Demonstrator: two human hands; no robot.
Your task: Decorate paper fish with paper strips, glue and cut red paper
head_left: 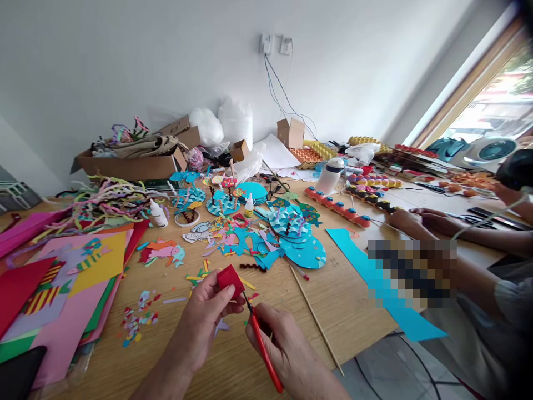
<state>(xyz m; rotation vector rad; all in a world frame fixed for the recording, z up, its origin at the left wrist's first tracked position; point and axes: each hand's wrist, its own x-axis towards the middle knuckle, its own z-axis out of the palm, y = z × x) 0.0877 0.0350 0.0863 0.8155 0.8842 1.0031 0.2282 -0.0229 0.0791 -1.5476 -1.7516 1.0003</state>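
Note:
Near the bottom centre, my left hand (206, 311) pinches a small piece of red paper (230, 280) between thumb and fingers. My right hand (281, 341) is wrapped round red-handled scissors (263, 347), whose dark blades meet the right edge of the red paper. Part of the blades is hidden by the paper. A purple paper star (222, 326) lies on the table just behind my hands. Beyond them are a brown fuzzy stem (253, 267) and many coloured paper scraps (233, 233).
A thin wooden stick (316, 314) and a long blue paper strip (375, 280) lie to the right, near another person's hands (420, 225). Coloured paper sheets (62, 333) are stacked left. Glue bottles (159, 214) and blue paper discs (306, 251) stand or lie farther back.

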